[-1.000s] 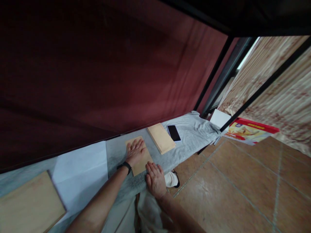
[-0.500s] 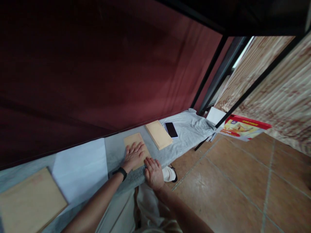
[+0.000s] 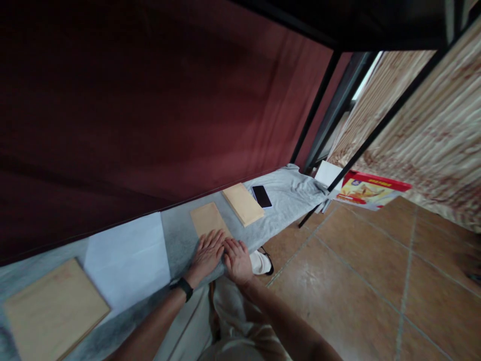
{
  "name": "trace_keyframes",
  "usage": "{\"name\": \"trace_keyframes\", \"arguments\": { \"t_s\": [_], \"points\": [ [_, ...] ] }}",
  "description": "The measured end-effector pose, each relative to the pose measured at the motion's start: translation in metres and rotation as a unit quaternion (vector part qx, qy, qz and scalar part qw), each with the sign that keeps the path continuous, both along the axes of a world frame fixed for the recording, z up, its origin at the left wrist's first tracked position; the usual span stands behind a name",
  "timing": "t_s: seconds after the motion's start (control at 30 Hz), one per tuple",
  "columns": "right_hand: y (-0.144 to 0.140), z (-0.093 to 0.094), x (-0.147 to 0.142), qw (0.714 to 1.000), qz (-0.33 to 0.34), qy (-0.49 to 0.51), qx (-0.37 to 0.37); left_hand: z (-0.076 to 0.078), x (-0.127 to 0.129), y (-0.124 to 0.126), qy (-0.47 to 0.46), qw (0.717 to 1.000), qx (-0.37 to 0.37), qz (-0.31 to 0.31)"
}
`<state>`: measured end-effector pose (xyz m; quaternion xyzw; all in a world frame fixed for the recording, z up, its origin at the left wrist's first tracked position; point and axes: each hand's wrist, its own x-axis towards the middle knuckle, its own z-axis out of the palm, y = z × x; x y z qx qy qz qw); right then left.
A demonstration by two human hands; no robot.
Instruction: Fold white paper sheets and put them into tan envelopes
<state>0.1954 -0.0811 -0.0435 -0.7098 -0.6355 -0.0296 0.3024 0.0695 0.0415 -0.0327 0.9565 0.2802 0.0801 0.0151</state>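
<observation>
A single tan paper envelope [image 3: 209, 219] lies on the narrow surface covered with grey cloth. My left hand [image 3: 208, 252], with a black band at its wrist, rests flat over the envelope's near end, fingers stretched out. Close against it, my right hand [image 3: 237, 259] lies palm down at the envelope's near right corner, its fingers extended and nothing visible in them. Both hands hide the near edge of the envelope. Just to the right sits a small stack of similar tan envelopes [image 3: 244, 204], with a dark-screened phone [image 3: 262, 196] beside it.
White paper [image 3: 128, 255] lies left of the hands, and a stack of larger tan paper pieces [image 3: 56, 308] overlaps its near left side. A dark red panel [image 3: 150, 115] rises behind the grey cloth [image 3: 289, 193]. Right of it are a black frame bar [image 3: 379, 120] and a red-and-yellow box [image 3: 370, 190].
My left hand has slid down the envelope toward me, uncovering its far part. My right hand has shifted slightly and the two hands are now closer together.
</observation>
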Motion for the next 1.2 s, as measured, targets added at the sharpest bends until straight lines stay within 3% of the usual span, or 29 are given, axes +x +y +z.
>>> {"name": "trace_keyframes", "arguments": {
  "t_s": [0.17,0.37,0.67,0.87,1.2],
  "points": [
    [-0.004,-0.005,0.001,1.000,-0.004,-0.011,-0.001,-0.011,-0.019,-0.024,-0.034,0.998,0.037,-0.034],
    [-0.010,-0.004,0.001,0.999,-0.031,-0.012,-0.014,-0.016,-0.030,-0.042,-0.047,0.997,0.054,-0.033],
    [-0.013,0.006,0.007,0.997,-0.077,-0.015,-0.025,-0.006,-0.029,-0.048,-0.057,0.998,0.033,-0.025],
    [-0.004,0.007,-0.010,0.999,-0.005,-0.013,-0.033,-0.011,-0.032,-0.047,-0.047,0.998,0.039,-0.026],
    [-0.012,0.010,0.009,0.999,-0.038,-0.009,-0.033,-0.005,-0.038,-0.053,-0.057,0.997,0.041,-0.029]
  ]
}}
